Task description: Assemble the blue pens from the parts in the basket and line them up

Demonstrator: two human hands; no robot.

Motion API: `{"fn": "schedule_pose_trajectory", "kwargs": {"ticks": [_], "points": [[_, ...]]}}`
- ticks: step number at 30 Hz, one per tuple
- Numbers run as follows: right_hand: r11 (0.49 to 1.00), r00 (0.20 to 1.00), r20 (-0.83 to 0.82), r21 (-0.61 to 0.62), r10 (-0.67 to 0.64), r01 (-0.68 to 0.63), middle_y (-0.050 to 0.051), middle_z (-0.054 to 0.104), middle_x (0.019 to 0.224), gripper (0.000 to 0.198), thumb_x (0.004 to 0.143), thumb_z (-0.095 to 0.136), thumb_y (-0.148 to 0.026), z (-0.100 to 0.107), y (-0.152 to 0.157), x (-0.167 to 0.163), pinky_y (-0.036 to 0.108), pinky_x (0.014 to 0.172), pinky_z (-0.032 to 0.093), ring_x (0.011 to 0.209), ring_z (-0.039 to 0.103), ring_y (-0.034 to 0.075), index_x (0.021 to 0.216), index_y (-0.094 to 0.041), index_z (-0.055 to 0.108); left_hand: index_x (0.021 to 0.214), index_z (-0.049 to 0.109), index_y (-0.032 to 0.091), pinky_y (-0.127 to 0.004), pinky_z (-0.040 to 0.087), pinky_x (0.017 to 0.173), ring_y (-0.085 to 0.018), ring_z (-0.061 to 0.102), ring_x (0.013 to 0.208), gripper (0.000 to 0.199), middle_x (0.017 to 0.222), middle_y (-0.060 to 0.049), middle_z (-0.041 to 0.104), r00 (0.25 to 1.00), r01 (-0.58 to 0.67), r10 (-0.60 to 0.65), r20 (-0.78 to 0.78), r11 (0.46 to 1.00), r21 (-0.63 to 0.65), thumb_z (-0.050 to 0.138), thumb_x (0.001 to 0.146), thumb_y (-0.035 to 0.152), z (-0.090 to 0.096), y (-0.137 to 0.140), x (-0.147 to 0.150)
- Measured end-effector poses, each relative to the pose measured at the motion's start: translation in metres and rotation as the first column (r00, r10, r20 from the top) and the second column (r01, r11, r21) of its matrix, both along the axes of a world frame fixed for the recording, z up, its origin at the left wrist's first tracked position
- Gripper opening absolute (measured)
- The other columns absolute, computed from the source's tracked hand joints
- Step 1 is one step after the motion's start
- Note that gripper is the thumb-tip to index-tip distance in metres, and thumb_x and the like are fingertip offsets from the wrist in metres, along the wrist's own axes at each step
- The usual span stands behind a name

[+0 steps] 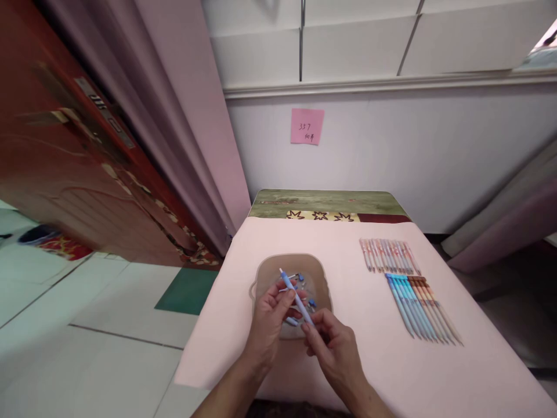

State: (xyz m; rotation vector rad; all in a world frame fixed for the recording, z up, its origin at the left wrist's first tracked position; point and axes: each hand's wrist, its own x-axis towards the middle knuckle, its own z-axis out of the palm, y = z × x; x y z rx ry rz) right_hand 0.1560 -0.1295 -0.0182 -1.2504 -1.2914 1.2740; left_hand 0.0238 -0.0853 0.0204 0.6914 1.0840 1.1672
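Observation:
A light blue pen (297, 297) is held slantwise between my two hands, its pale tip end pointing up and to the left. My left hand (273, 313) is closed around its upper part, thumb on top. At the lower end, the fingers of my right hand (333, 342) pinch the barrel. Below the hands stands a beige plastic basin (319, 271) on the table. Inside it lie several small blue and clear pen parts (311, 303), some hidden behind my fingers.
To the right on the pink-covered table (361, 371) lie a row of clear printed pens (389, 256) and a row of blue and brown pens (421, 307). A pink note (307, 126) sticks to the wall behind. A reddish door (87, 157) stands left.

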Motion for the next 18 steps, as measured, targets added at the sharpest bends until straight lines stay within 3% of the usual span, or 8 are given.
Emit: {"fn": "schedule_pose_trajectory", "kwargs": {"ticks": [4, 7, 11, 14, 16, 18], "points": [[0.998, 0.998, 0.055, 0.048, -0.044, 0.041, -0.001, 0.058, 0.056, 0.027, 0.086, 0.059, -0.044, 0.0, -0.003, 0.001, 0.02, 0.048, 0.043, 0.049, 0.053, 0.011, 0.083, -0.017, 0.06, 0.08, 0.068, 0.013, -0.027, 0.051, 0.066, -0.015, 0.063, 0.065, 0.023, 0.078, -0.007, 0.072, 0.999, 0.023, -0.021, 0.031, 0.998, -0.055, 0.076, 0.07, 0.032, -0.004, -0.001, 0.0], [0.999, 0.999, 0.0, 0.008, -0.035, 0.035, -0.001, 0.059, 0.056, 0.03, 0.086, 0.058, -0.046, 0.004, -0.004, 0.001, 0.02, 0.049, 0.045, 0.05, 0.054, 0.011, 0.087, -0.017, 0.062, 0.074, 0.069, 0.012, -0.026, 0.05, 0.066, -0.015, 0.063, 0.062, 0.022, 0.07, -0.006, 0.071, 0.999, 0.042, -0.041, 0.011, 0.994, -0.103, 0.078, 0.067, 0.031, -0.004, 0.001, -0.002], [0.986, 0.967, -0.255, -0.157, 0.006, -0.047, -0.001, 0.059, 0.056, 0.037, 0.084, 0.059, -0.052, 0.012, -0.003, 0.001, 0.019, 0.044, 0.043, 0.045, 0.052, 0.009, 0.081, -0.015, 0.06, 0.074, 0.071, 0.012, -0.026, 0.05, 0.067, -0.015, 0.064, 0.064, 0.02, 0.071, -0.007, 0.072, 0.996, 0.088, -0.089, -0.008, 0.994, -0.069, 0.076, 0.069, 0.031, 0.002, 0.0, -0.004], [0.932, 0.862, -0.506, -0.3, 0.026, -0.204, -0.002, 0.058, 0.053, 0.041, 0.08, 0.063, -0.055, 0.013, -0.002, 0.0, 0.017, 0.037, 0.036, 0.036, 0.047, 0.006, 0.078, -0.014, 0.059, 0.075, 0.071, 0.013, -0.025, 0.049, 0.066, -0.016, 0.064, 0.065, 0.02, 0.072, -0.007, 0.071, 0.993, 0.116, -0.117, -0.006, 0.992, -0.048, 0.074, 0.071, 0.032, 0.007, -0.001, -0.004], [0.894, 0.789, -0.614, -0.347, 0.012, -0.284, -0.004, 0.056, 0.05, 0.042, 0.077, 0.065, -0.056, 0.011, -0.002, -0.001, 0.015, 0.034, 0.032, 0.033, 0.043, 0.005, 0.078, -0.014, 0.058, 0.074, 0.071, 0.013, -0.025, 0.049, 0.065, -0.015, 0.063, 0.064, 0.02, 0.071, -0.007, 0.071, 0.993, 0.114, -0.115, -0.01, 0.992, -0.046, 0.074, 0.071, 0.032, 0.009, -0.003, -0.004], [0.886, 0.773, -0.634, -0.345, 0.022, -0.309, -0.004, 0.056, 0.05, 0.042, 0.077, 0.065, -0.056, 0.009, -0.001, -0.001, 0.015, 0.034, 0.031, 0.032, 0.043, 0.005, 0.079, -0.014, 0.058, 0.074, 0.07, 0.013, -0.024, 0.048, 0.062, -0.015, 0.062, 0.062, 0.02, 0.07, -0.006, 0.071, 0.995, 0.094, -0.095, -0.028, 0.994, -0.055, 0.075, 0.069, 0.032, 0.01, -0.004, -0.003]]}}
